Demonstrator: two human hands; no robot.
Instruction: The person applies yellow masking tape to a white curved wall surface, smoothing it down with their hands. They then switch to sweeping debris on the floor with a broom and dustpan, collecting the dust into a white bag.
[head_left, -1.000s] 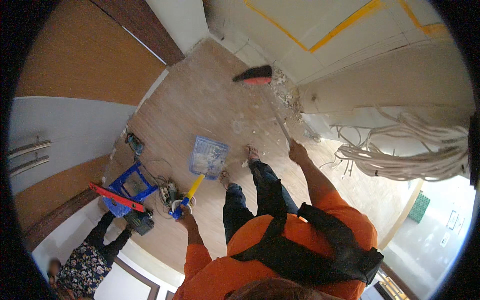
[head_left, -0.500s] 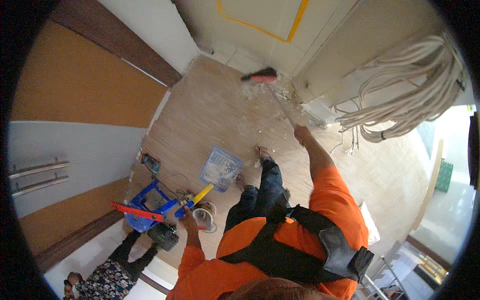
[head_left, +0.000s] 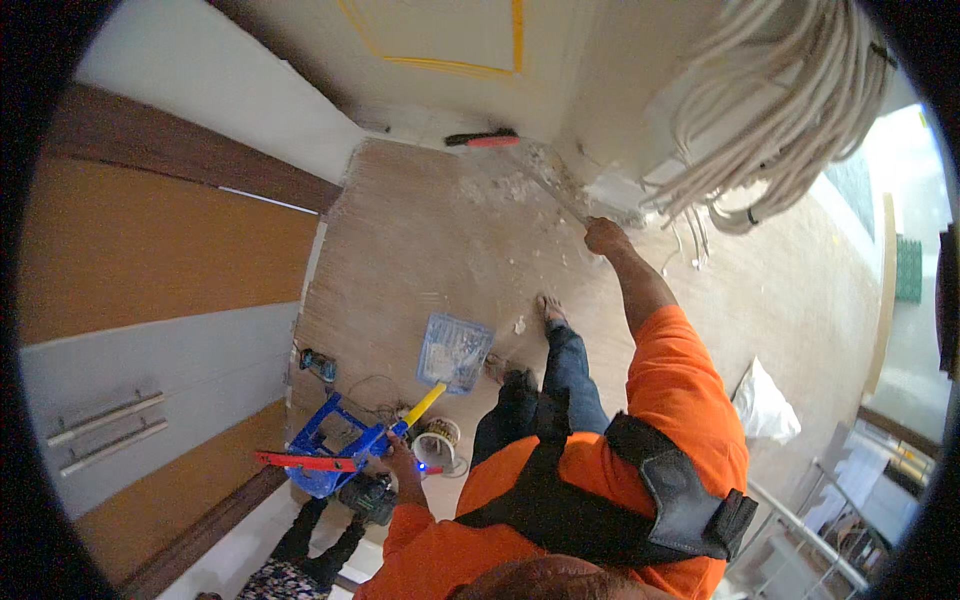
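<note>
My right hand (head_left: 607,238) is closed round the long thin stick of a broom (head_left: 492,139). Its red head with dark bristles rests on the floor by the far wall, beside scattered pale debris (head_left: 545,165). Lower left, my left hand (head_left: 402,458) is closed on the yellow and blue handle of a dustpan (head_left: 455,352). The dustpan's blue pan lies on the floor left of my feet, with whitish dust on it. Close to my left hand are a blue plastic stool (head_left: 325,425), a long red bar (head_left: 305,461) across it, and a white bucket (head_left: 437,440).
A big coil of pale cables (head_left: 790,110) hangs at the upper right. A blue-black power tool (head_left: 318,365) lies near the left wall. Another person (head_left: 290,575) is at the lower left, beside a dark box-like object (head_left: 368,497). A white sack (head_left: 766,402) lies to my right.
The broom head has moved left along the far wall, and its bristles now point more to the left. My view has shifted. Both hands keep their holds.
</note>
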